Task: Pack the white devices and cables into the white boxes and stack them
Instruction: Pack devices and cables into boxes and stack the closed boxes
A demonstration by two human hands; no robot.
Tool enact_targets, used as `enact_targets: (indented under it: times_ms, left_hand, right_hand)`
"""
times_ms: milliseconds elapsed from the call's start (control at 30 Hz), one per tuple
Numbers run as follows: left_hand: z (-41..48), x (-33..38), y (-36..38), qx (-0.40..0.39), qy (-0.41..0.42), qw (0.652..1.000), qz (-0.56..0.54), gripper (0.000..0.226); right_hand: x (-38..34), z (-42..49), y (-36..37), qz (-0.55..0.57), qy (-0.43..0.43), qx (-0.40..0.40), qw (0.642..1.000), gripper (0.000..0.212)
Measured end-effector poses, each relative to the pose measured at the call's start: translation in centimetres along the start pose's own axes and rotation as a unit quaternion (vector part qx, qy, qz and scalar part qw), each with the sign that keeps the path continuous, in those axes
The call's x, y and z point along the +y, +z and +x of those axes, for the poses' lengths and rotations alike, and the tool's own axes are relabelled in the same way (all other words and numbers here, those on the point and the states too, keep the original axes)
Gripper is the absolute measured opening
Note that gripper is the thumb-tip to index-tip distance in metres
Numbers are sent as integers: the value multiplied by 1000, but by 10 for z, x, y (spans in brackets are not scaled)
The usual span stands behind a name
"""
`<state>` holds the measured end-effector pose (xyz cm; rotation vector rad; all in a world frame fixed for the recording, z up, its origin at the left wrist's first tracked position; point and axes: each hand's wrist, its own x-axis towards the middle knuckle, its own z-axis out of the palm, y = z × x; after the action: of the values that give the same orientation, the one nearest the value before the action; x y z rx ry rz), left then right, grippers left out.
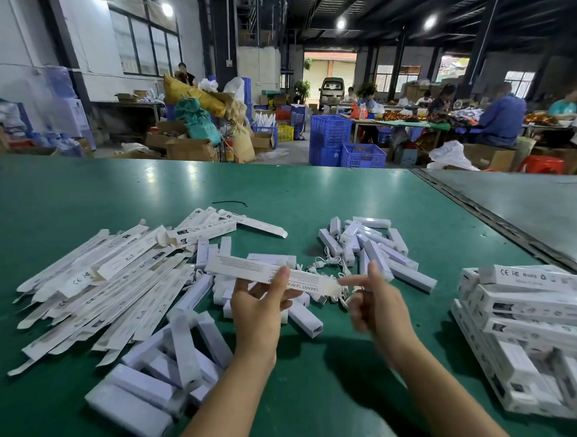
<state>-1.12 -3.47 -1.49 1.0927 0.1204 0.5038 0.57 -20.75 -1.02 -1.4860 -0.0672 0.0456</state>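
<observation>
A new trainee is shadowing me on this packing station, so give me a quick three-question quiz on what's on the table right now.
1. True or false: the stack of packed boxes stands to the right of both hands.
2. Which hand grips the long white box? A) left B) right C) neither
3. What lies tangled just beyond that box's right end?
Key: 1 true; 2 A, the left hand; 3 white cables.
</observation>
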Motion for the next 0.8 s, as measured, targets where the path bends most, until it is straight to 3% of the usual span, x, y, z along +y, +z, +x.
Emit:
enact_targets:
  times_ms: [33,67,100,133,167,267,367,467,567,700,800]
  left_hand:
    - [2,0,-1,13,-3,1000,-8,41]
    - [4,0,-3,26,-9,999,-18,36]
    - [6,-1,-4,37,-18,999,-27,31]
    - [7,-2,-5,45,-25,998,-32,28]
    - [8,-3,-6,49,-31,998,-32,26]
    - [9,-5,-7,52,-37,997,-30,29]
    - [10,-5,-7,52,-38,998,-29,31]
    - [9,-5,-7,49,-43,998,-26,29]
    - [10,-5,-9,49,-45,998,-19,26]
    - [11,-5,-9,48,-46,998,-17,26]
    - [10,-4,-9,45,-48,998,-17,27]
  right_hand:
    - [4,5,-7,-156,-43,83,983,39]
    - [8,10,-15,-320,-66,121,937,25]
    - [11,14,-20,-442,-59,116,887,18]
    - [14,18,-22,-516,-35,94,851,25]
    - [17,21,-24,-545,-13,72,836,34]
    - [18,24,-20,-558,-20,66,827,47]
    - [22,26,-16,-605,-48,31,794,59]
    - [21,24,-16,-634,-40,-27,772,56]
    - [19,20,-20,-629,-62,-36,774,44]
    - [12,15,-29,-585,-100,-15,804,22]
    - [10,14,-32,-573,-96,-14,814,22]
